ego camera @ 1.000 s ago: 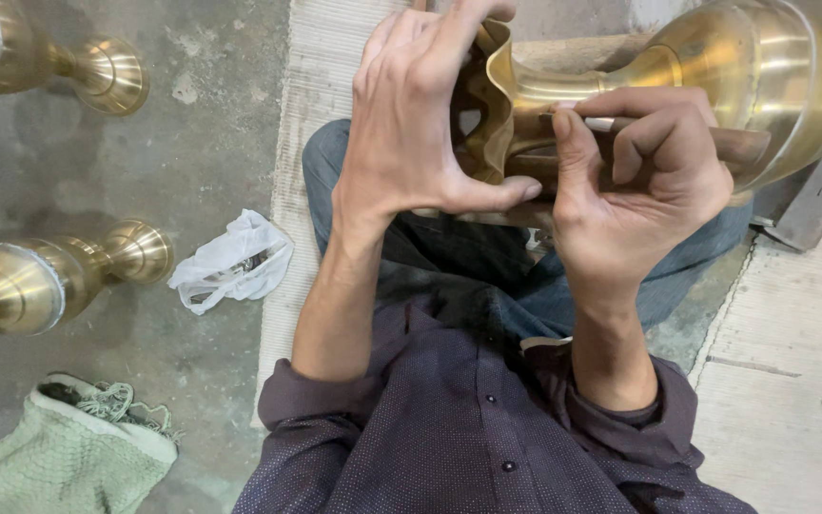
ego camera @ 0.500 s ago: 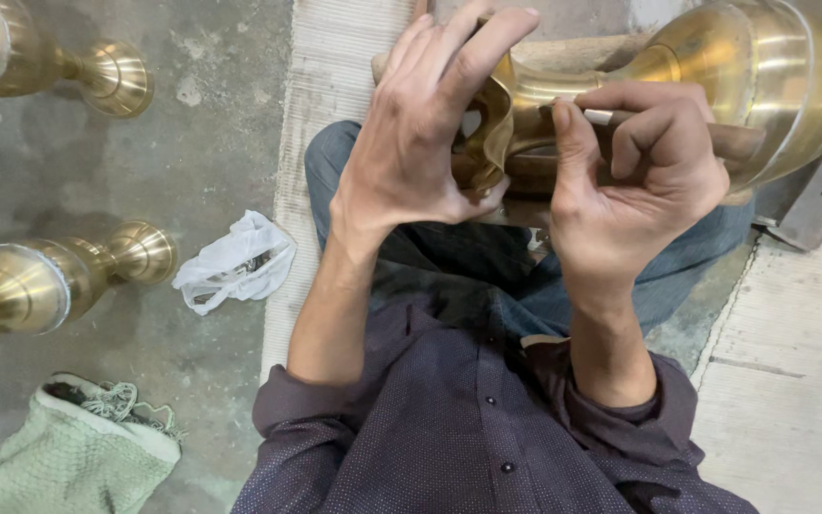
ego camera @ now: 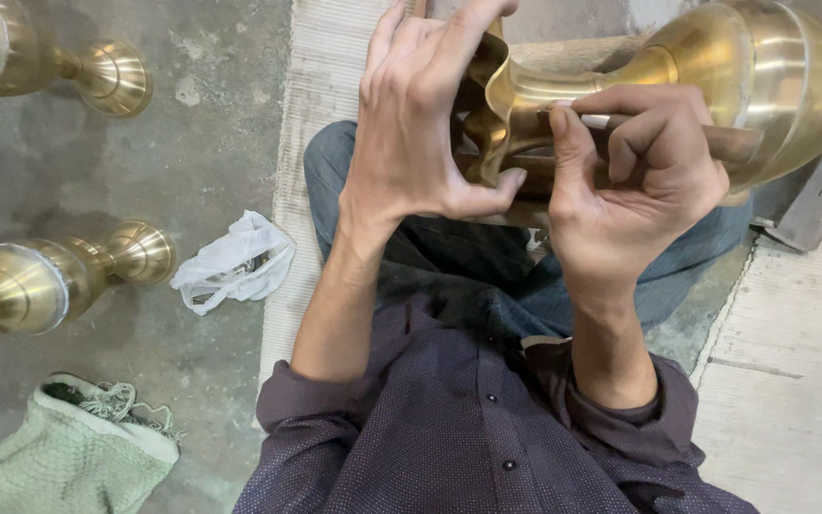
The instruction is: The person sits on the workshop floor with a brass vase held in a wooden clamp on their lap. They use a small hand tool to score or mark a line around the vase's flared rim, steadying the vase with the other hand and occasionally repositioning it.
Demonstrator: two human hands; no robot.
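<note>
The brass vase (ego camera: 715, 76) lies on its side across my lap, its wavy flared mouth turned toward me and its wide polished body running off to the upper right. It is golden and glossy, with a narrow neck between mouth and body. A thin tool (ego camera: 677, 133) with a pale tip lies along the neck.

Both hands (ego camera: 525, 162) grip a brass vase (ego camera: 715, 86) and thin tool (ego camera: 611, 122).
</note>
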